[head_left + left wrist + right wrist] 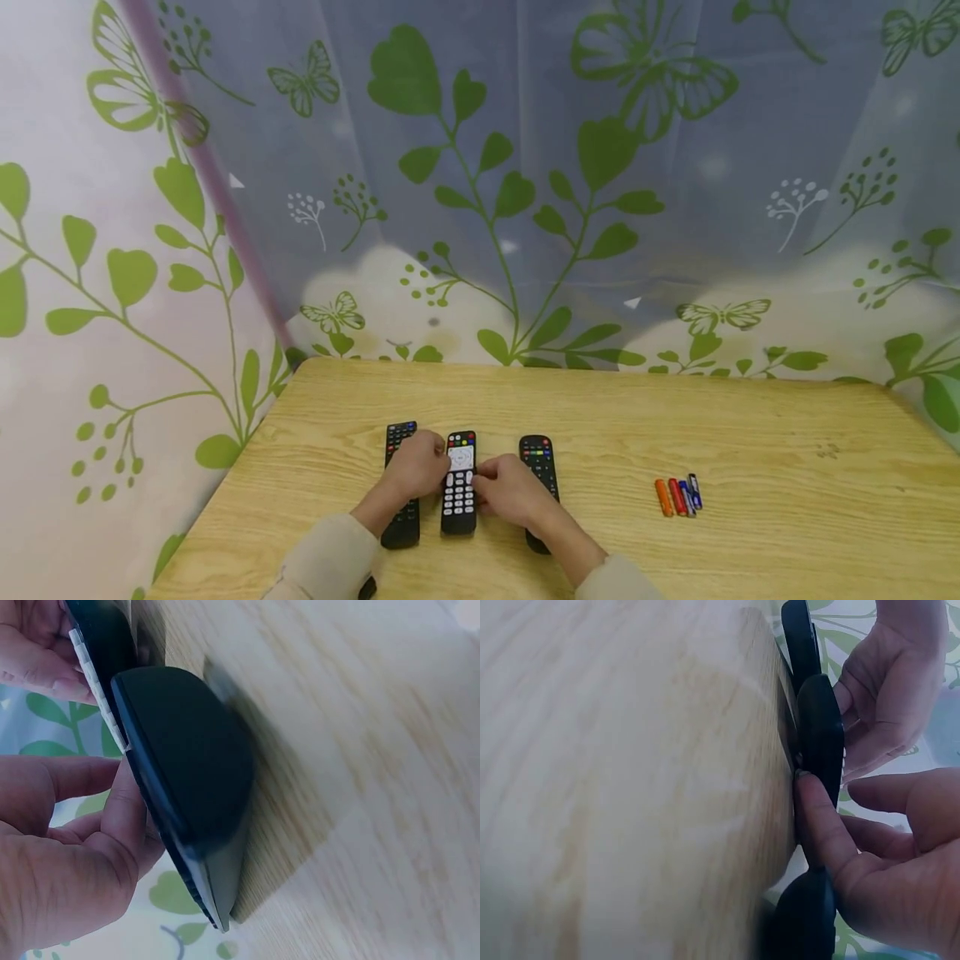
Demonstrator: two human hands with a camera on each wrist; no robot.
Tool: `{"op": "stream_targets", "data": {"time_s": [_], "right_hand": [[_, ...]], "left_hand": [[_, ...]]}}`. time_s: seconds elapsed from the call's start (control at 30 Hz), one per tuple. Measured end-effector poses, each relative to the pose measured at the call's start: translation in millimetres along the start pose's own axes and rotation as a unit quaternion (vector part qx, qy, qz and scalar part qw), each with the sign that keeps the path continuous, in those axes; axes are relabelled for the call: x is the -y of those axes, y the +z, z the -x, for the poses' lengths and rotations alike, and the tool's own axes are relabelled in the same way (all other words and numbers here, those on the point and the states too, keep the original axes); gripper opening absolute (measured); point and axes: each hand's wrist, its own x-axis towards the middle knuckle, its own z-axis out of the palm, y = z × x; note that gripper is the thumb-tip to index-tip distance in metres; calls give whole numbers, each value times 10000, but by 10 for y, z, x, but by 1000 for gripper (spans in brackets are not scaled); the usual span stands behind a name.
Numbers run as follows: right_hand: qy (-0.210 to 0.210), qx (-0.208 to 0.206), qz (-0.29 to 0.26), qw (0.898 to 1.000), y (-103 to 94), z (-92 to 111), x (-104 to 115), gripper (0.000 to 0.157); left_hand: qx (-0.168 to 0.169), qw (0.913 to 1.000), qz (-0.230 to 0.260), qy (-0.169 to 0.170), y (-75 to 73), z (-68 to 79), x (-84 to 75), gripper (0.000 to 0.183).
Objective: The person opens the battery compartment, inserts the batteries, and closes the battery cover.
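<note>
Between my two hands is a black remote control with white buttons (460, 487), close to the tabletop. My left hand (417, 467) holds its left edge with curled fingers, reaching across a second black remote control (402, 525). On the opposite edge, the thumb and fingers of my right hand (513, 493) grip the same white-buttoned remote. A third black remote control (537, 454) lies partly under my right hand and wrist. The left-hand remote's dark end (184, 750) fills the middle of the left wrist view and covers part of the fingertips.
Several batteries lie side by side to the right, among them an orange battery (663, 497) and a red battery (677, 497). A small black object (367, 588) shows beside the left sleeve. Behind the wooden table (787, 517) hangs a leaf-patterned cloth (480, 208).
</note>
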Motion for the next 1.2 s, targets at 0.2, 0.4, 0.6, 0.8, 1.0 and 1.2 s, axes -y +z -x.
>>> {"op": "stream_targets", "data": {"time_s": [0.2, 0.4, 0.6, 0.8, 1.0, 1.2], "right_hand": [[101, -149, 137, 9997, 31, -12, -24, 24], [95, -254, 236, 9994, 55, -17, -28, 24], [-83, -311, 135, 9994, 55, 2, -54, 26], [-294, -396, -146, 9987, 60, 20, -75, 31], [-394, -641, -308, 9967, 71, 39, -42, 38], [-553, -734, -490, 9946, 77, 66, -13, 40]], "left_hand": [[81, 9992, 324, -224, 0, 2, -6, 27], [-63, 9985, 489, -218, 15, 0, -1, 18], [-179, 9977, 643, -60, 16, 7, 7, 25], [-444, 9954, 851, -66, 6, 27, 16, 28], [-764, 9892, 1246, -50, 7, 30, 5, 29], [-925, 9815, 1668, -146, -14, 40, -13, 29]]}}
